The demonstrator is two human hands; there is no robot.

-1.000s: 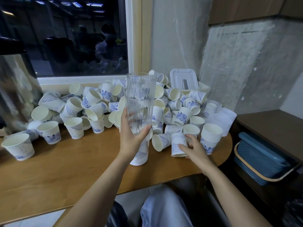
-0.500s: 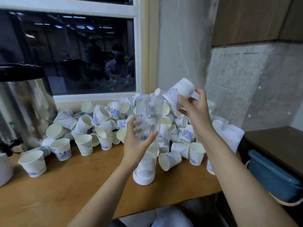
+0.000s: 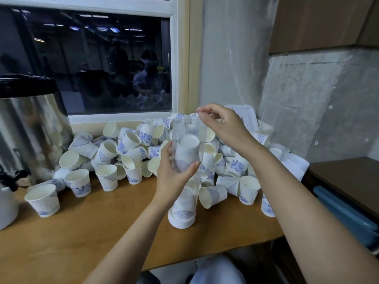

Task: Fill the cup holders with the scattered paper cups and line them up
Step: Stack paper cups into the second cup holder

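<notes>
A clear tube cup holder stands upright on its white base on the wooden table. My left hand grips the tube around its middle. Inside it, an upside-down white paper cup with blue print sits about halfway down, above other cups stacked at the bottom. My right hand hovers at the tube's top rim with loosely curled fingers and holds nothing. A big pile of scattered paper cups lies behind and on both sides of the holder.
A steel drinks urn with a black lid stands at the left, a white pot in front of it. A white plastic lid leans at the wall. A blue basket sits low on the right.
My right hand picked a cup from the table, lifted it over the tube and let it go; the cup is now inside the holder. My left hand kept its grip.
</notes>
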